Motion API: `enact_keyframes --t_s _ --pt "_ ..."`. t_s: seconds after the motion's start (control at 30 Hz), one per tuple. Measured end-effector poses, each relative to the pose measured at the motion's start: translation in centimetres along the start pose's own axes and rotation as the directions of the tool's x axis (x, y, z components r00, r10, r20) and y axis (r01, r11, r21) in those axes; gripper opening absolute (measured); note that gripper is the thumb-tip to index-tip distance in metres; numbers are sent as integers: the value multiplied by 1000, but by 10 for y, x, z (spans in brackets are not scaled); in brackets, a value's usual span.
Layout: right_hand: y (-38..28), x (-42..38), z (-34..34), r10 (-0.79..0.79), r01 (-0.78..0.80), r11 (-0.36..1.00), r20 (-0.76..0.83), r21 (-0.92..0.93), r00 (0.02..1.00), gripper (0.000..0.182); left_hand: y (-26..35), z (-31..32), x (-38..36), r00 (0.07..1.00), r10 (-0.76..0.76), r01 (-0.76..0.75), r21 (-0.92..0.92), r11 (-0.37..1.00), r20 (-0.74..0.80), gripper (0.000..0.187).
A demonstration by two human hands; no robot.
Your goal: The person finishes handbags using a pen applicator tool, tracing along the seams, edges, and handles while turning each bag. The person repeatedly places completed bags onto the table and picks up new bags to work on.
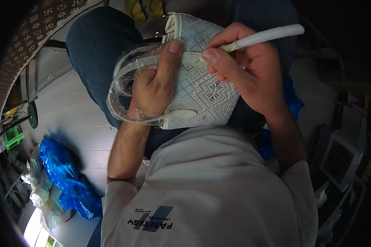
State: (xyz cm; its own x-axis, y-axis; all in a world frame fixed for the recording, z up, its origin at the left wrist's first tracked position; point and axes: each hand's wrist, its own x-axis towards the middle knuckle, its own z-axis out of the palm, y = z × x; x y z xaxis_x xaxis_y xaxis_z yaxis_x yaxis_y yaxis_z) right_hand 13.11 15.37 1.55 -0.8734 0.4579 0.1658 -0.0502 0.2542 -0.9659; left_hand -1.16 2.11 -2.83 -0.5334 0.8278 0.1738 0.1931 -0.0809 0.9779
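A small handbag (210,94) with a pale blue-and-grey geometric pattern and white trim lies across my lap. Its white handles (116,78), wrapped in clear plastic, loop out to the left. My left hand (156,82) is closed on the bag's upper edge, thumb pressed beside a strap tab (189,57). In my right hand (247,66), pinched between thumb and fingers, is a slim tool with a white handle (272,36) and a yellowish collar. The tool's working end points at the tab; its tip is too small to make out.
Blue plastic bags (64,177) and crumpled clear plastic (41,189) lie on the floor at left. A patterned brown cloth surface (37,29) edges the upper left. Yellow slippers (138,10) stand beyond my knees. A white-framed object (338,158) is at right.
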Motion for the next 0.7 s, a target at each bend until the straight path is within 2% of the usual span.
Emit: enact_keyframes --t_s 0.27,0.37,0.4,0.43,0.5,0.53,0.57,0.6,0.63,0.67,0.7 --pt "4 2 1 -18 19 998 14 -53 1000 12 0 1 0 999 -38 38 -4 999 0 38" --pt "4 2 6 46 -45 998 -32 39 998 12 2 1 0 998 -63 63 -1 998 6 38" --pt "6 1 7 -87 77 984 -55 -161 995 12 6 3 0 995 -105 105 -17 994 -4 38" --pt "9 1 9 -225 192 915 -52 -355 973 13 8 3 0 990 -143 143 -32 989 -14 38" --pt "16 0 21 -489 405 707 13 -579 872 14 3 0 -3 989 -148 148 -45 988 4 37" --pt "10 1 23 -453 368 744 -16 -558 891 12 0 -2 0 990 -142 143 -60 988 18 37" --pt "4 1 19 -279 238 885 -47 -400 959 10 -2 -4 2 997 -64 65 -33 997 42 36" --pt "-3 0 12 -91 80 971 -40 -225 995 8 2 -6 3 998 11 -10 -4 1000 69 35" --pt "-15 1 0 52 -54 991 21 121 998 10 11 -9 5 995 21 -28 63 998 102 33" --pt "-26 4 -16 -45 42 988 17 146 999 12 21 -13 8 993 51 -59 75 995 107 33" --pt "-33 5 -32 -138 134 977 14 168 990 15 30 -17 10 980 89 -99 51 994 180 34"
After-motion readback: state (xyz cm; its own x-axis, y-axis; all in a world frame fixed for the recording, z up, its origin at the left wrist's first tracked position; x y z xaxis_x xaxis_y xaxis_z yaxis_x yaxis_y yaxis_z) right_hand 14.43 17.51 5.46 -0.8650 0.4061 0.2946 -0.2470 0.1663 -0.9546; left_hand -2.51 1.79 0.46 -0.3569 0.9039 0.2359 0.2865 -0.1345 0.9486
